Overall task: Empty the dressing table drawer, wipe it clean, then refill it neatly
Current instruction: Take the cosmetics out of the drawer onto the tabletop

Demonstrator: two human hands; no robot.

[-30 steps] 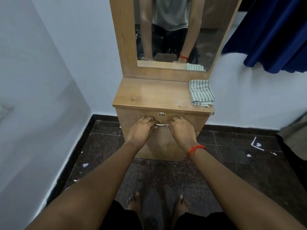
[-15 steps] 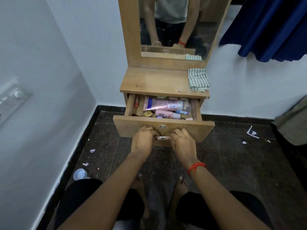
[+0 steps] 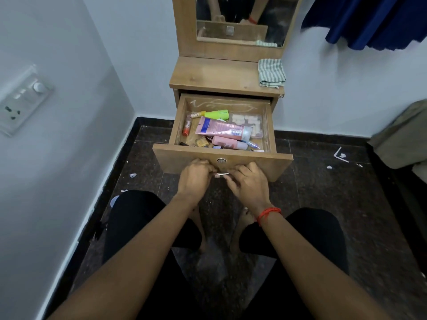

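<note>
- Two bare hands, left hand (image 3: 193, 181) and right hand (image 3: 248, 185), curl their fingers closed around one curved metal handle (image 3: 222, 174).
- Just beyond the fingertips, a wood-grain drawer (image 3: 268, 125) stands open, holding two pink tubes, one green bottle and smaller clutter.
- Farther beyond the fingers, one folded striped cloth (image 3: 271, 73) lies on the tabletop.

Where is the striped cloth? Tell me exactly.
In the head view, the striped cloth lies folded on the right end of the dressing table top, below the mirror, behind the open drawer.
</note>
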